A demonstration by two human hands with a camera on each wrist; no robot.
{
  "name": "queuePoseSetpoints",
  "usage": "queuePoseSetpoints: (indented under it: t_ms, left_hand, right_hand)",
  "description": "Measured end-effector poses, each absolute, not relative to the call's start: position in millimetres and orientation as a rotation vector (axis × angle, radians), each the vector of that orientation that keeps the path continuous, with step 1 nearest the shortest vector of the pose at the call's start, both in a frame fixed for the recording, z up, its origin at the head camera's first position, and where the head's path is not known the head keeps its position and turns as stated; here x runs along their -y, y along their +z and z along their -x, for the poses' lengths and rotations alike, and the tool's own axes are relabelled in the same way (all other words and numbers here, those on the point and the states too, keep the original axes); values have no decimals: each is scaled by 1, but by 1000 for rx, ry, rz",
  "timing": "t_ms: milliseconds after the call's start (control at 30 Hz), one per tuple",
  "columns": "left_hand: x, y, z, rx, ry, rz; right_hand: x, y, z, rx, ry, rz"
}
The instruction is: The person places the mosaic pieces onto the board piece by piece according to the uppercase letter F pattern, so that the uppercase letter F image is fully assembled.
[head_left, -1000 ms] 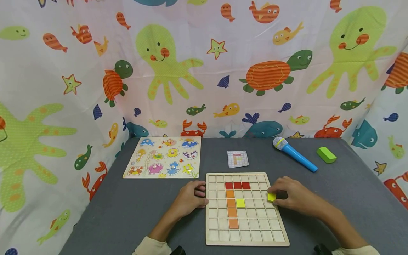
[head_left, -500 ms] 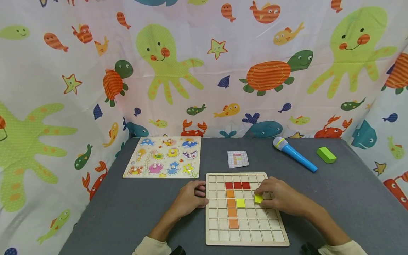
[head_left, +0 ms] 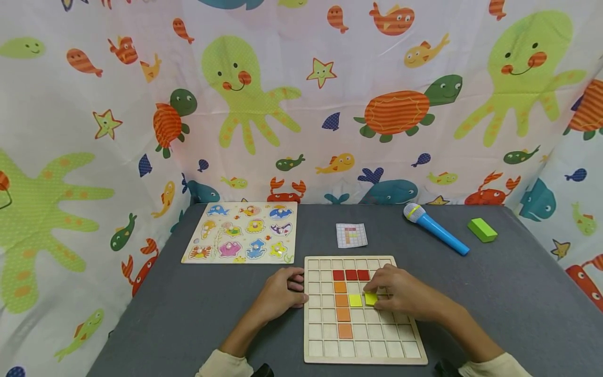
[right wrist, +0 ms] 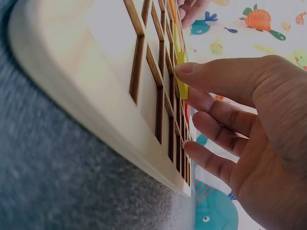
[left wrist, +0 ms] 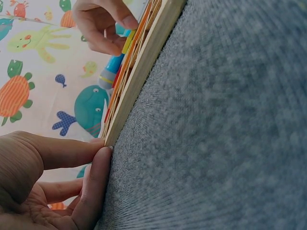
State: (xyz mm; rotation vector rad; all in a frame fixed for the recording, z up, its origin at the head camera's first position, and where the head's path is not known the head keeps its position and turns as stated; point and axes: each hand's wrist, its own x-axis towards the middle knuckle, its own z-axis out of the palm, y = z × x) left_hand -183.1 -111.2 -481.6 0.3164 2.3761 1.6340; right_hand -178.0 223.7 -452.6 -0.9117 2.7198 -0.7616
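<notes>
The wooden grid board (head_left: 365, 360) lies on the grey table, with red, orange and yellow square tiles set in some of its cells. My right hand (head_left: 406, 294) pinches a yellow square tile (head_left: 370, 299) between thumb and fingers, just right of a yellow tile (head_left: 355, 300) lying in the grid. In the right wrist view, this pinched tile (right wrist: 182, 84) stands tilted at the grid surface. At the board's left edge is my left hand (head_left: 281, 293); in the left wrist view its thumb and index finger pinch the wooden rim (left wrist: 125, 103).
Behind the board lies a small printed pattern card (head_left: 351, 235). A sea-animal puzzle board (head_left: 242, 238) is at the back left. A blue toy microphone (head_left: 438, 230) and a green block (head_left: 482, 229) lie at the back right. A printed curtain (head_left: 301, 120) surrounds the table.
My right hand has carried the yellow tile leftward from the board's right edge to beside the yellow tile in the grid. The left hand has stayed at the left edge.
</notes>
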Motion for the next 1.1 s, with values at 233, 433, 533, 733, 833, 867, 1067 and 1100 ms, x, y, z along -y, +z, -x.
queuePoseSetpoints:
  t_ms: [233, 433, 533, 733, 833, 867, 1067, 1100]
  left_hand:
    - [110, -481, 183, -2370, 1639, -315]
    - [109, -482, 184, -2363, 1643, -314]
    - [108, -482, 184, -2363, 1643, -314]
    - [107, -482, 184, -2363, 1639, -322]
    - [107, -482, 183, -2379, 1628, -330]
    - [107, -481, 182, -2387, 1622, -338]
    - [111, -473, 176, -2468, 1547, -399]
    - [112, -471, 175, -2495, 1515, -419]
  right_hand:
    - [-222, -450, 177, -2711, -774, 889]
    - [-222, -450, 176, -2718, -768, 898]
    - [-224, -450, 174, -2722, -778, 907]
    - [-234, -448, 167, -2757, -855, 827]
    - [-247, -443, 161, -2797, -876, 758]
    - [-252, -441, 160, -2811, -875, 738]
    - [-281, -434, 156, -2966, -788, 736]
    - [-287, -434, 156, -2998, -774, 740]
